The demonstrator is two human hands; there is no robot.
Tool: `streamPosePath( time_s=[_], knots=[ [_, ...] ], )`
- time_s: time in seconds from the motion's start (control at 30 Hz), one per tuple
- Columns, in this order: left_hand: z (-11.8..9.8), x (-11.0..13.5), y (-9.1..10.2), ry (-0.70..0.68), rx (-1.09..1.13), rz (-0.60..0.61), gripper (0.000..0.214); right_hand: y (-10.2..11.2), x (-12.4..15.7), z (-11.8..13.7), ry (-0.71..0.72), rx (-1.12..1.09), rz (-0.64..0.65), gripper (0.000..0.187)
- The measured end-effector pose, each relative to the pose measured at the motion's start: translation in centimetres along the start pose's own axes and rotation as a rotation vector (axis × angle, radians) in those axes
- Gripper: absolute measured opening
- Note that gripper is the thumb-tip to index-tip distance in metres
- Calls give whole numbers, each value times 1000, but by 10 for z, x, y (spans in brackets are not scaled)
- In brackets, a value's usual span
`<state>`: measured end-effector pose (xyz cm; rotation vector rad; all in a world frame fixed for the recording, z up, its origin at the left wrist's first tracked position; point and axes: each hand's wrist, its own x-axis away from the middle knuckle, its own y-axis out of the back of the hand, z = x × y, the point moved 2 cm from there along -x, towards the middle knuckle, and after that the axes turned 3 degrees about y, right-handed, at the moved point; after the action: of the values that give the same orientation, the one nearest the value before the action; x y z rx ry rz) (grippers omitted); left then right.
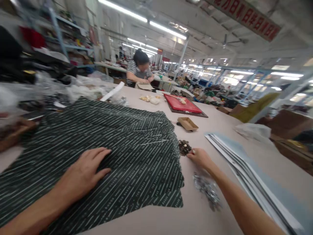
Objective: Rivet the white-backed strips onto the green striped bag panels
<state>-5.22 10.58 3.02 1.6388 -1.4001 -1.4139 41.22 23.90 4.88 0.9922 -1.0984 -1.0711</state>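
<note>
bare table open between striped fabric, paper stack.

Fabric stack fills the lower left of the surface, left hand on it; at its right edge a small-parts pile (right hand touching), a box behind, a sheet stack at lower right.

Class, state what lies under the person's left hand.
The left hand rests flat on dark striped fabric spread over the table. Anything beneath the fabric is hidden.
</note>
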Motion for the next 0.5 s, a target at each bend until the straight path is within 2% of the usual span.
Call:
streamPosePath(
  time_s=[0.2, 0.3, 0.5],
  knots=[
    [-16, -10, 11, 61, -89, 70, 52, -5, -5, -6, 73, -7, -41, 24],
    [-15, -13, 14, 79, -106, 67, 59, -6, -1, -9, 70, 19, -56, 22],
    [-13, -20, 15, 98, -130, 86, 53, -3, 10, -13, 41, 50, -73, 21]
  ],
)
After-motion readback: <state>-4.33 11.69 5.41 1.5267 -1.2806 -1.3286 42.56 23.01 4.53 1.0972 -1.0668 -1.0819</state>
